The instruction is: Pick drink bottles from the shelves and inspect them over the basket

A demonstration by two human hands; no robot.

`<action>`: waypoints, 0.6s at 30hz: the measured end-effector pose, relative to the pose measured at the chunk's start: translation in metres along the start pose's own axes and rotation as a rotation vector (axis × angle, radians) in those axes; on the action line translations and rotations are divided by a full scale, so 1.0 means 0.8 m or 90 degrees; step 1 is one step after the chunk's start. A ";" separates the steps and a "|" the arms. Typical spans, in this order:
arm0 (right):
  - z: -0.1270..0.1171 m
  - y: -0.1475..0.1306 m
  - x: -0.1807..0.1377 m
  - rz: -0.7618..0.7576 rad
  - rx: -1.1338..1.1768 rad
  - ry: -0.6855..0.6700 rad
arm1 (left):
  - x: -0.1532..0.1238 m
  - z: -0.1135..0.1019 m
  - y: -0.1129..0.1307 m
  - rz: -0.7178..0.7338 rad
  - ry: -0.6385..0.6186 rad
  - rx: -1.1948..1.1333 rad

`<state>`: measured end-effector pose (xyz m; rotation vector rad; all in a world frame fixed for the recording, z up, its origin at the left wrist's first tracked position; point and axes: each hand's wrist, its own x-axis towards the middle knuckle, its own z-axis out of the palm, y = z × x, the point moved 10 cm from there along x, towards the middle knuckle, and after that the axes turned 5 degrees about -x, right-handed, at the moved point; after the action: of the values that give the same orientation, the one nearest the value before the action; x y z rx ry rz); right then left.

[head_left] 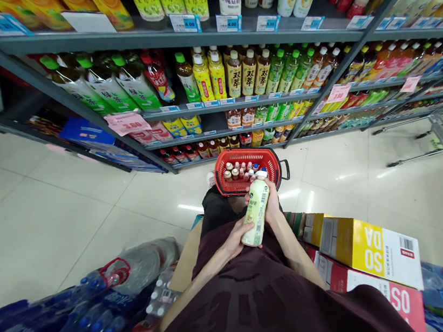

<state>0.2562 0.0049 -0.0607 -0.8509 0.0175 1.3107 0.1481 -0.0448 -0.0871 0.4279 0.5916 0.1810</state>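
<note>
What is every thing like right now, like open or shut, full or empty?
Bottle: upright, cap on, held by both hands.
Left hand: shut on bottle's base.
Right hand: shut on bottle's upper half.
Red basket: on floor, holding small capped bottles.
Shelves: stocked with drinks.

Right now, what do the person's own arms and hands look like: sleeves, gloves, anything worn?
The left hand and the right hand are bare: no gloves, and no ring, watch or band shows. The left forearm and right forearm are uncovered; no sleeve reaches them. The only clothing near them is a dark maroon top with faint tone-on-tone lettering.
</note>
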 end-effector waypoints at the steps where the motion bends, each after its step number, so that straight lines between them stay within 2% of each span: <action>1: 0.001 0.000 0.000 0.001 0.003 -0.004 | 0.000 0.000 0.000 0.000 0.002 -0.002; 11: 0.001 0.005 0.001 0.016 -0.008 0.014 | 0.005 -0.001 -0.004 -0.021 0.020 -0.027; 18: -0.014 0.005 0.004 0.014 -0.027 0.051 | 0.005 -0.004 0.012 0.062 0.043 0.023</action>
<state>0.2585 0.0012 -0.0722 -0.9416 0.0619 1.3004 0.1495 -0.0337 -0.0873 0.4883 0.6408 0.2789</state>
